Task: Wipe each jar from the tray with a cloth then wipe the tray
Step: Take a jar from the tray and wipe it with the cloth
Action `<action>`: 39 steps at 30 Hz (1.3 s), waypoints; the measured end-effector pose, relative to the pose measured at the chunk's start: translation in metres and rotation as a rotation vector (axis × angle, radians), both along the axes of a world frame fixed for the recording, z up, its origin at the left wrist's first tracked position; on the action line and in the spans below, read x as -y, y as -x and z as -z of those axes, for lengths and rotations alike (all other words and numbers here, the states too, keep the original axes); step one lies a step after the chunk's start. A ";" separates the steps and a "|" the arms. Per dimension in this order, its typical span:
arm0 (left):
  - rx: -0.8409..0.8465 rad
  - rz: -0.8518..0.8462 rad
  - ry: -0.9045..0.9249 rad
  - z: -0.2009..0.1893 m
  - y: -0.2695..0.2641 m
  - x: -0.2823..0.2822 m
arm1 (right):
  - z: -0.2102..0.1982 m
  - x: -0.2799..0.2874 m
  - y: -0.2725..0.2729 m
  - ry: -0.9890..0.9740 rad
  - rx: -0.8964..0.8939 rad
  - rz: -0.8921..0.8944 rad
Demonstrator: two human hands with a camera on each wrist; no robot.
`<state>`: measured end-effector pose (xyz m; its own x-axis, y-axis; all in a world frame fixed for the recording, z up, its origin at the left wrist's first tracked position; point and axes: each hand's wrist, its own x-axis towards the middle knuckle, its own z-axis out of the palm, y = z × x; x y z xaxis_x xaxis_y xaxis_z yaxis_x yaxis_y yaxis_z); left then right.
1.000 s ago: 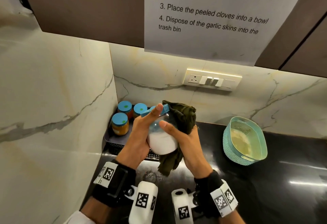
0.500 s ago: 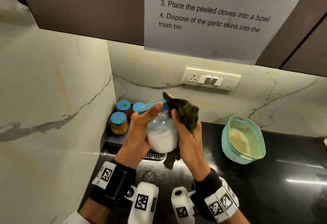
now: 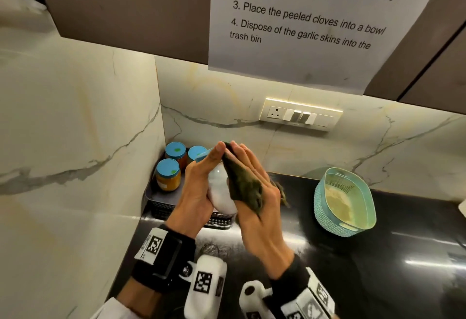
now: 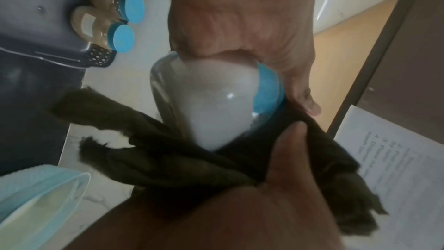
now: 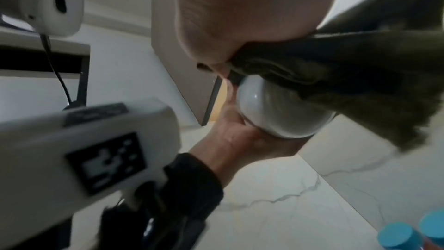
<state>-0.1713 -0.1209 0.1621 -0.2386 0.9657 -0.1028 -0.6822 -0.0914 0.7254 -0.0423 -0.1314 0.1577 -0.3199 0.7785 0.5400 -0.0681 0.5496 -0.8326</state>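
My left hand (image 3: 199, 192) grips a glass jar (image 3: 220, 192) of white powder with a blue lid, held tilted in the air in front of the tray. My right hand (image 3: 259, 218) holds a dark green cloth (image 3: 244, 187) and presses it along the jar's right side, fingers stretched up to the lid. In the left wrist view the cloth (image 4: 168, 159) wraps under the jar (image 4: 216, 105), with my right thumb on it. The right wrist view shows the jar's base (image 5: 276, 117) beneath the cloth (image 5: 348, 75). The dark grey tray (image 3: 161, 199) sits in the corner with three blue-lidded jars (image 3: 168, 174).
A teal basket (image 3: 345, 202) stands on the black counter (image 3: 378, 255) to the right. Marble walls close in the left and back sides. A switch plate (image 3: 301, 114) and a printed sheet (image 3: 302, 16) hang above the counter.
My right hand has slid the cloth up the jar's side, from the body to the lid. Both hands and the jar have lifted slightly.
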 end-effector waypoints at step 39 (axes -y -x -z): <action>-0.065 0.102 -0.059 -0.002 0.003 0.014 | -0.001 0.020 -0.002 -0.044 -0.080 0.094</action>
